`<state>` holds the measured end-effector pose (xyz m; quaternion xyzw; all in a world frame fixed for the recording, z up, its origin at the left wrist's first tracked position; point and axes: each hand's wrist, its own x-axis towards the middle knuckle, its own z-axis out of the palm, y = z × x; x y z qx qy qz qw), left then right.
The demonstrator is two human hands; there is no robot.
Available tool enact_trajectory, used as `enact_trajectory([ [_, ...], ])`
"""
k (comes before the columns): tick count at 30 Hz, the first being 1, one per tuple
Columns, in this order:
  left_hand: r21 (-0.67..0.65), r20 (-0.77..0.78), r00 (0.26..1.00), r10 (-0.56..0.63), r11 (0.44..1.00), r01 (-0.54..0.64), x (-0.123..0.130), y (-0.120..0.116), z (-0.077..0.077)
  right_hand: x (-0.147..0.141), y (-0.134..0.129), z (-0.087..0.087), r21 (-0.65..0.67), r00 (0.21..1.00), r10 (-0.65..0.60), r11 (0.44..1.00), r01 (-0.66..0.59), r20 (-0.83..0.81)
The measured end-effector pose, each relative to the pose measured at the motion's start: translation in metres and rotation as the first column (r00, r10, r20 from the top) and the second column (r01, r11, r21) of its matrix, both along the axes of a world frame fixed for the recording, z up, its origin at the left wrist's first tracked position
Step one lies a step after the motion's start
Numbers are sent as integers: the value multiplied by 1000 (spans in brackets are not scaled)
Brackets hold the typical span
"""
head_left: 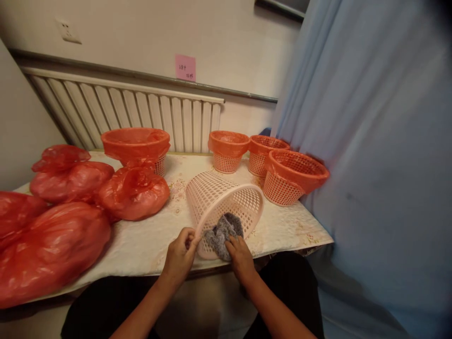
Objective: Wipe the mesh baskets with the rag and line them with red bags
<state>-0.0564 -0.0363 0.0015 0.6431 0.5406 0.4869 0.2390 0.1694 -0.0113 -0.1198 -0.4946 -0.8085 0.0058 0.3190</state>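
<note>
A pale pink perforated plastic basket [212,188] lies tilted on its side near the table's front edge, its mouth toward me. My left hand [181,252] is closed on the left side of its rim, thumb and fingers pinching the edge. A crumpled grey cloth [223,235] rests at the lower part of the basket's mouth, against its inner wall. With bent fingers my right hand [240,256] grips the cloth from the right; some of its fingertips are hidden in the folds.
Several knotted red plastic bags [63,240] fill the table's left side. Behind stands a basket [136,141] lined with a red bag; more lined baskets [226,150] stand at the back right. A blue curtain [370,141] hangs on the right, and a radiator [141,108] runs along the wall.
</note>
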Motion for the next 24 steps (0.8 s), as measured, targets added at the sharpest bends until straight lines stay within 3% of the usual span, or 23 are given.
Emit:
enact_trajectory([
  [2,-9,47,999,-8,1000,9,4,1,-8,4,3,-5,-11,998,-45,999,45,-34],
  [4,-21,41,999,3,1000,-2,12,-2,-26,-4,0,-7,-35,993,-39,999,36,-109],
  [7,-57,27,1000,-9,998,10,23,-7,-56,-29,-10,-3,-65,968,29,997,-46,-251],
  [10,-58,31,999,15,998,-13,25,-9,-68,-54,-22,10,-27,939,116,991,-132,-325],
  [12,-54,22,999,43,998,-41,19,-7,-61,-60,-27,19,-2,936,164,985,-174,-311],
  [15,-40,-5,999,43,998,-43,6,-2,-33,-49,-26,25,-28,962,176,982,-186,-209],
  [19,-9,-16,1000,-1,1000,1,-3,0,2,-15,-14,16,11,995,78,997,-77,-59],
  [21,6,21,1000,-17,1000,16,-1,-1,3,-5,-9,9,23,998,29,999,-28,-59],
  [24,0,13,1000,3,1000,-3,11,-6,-19,-6,-8,2,-18,991,-7,1000,4,-131],
])
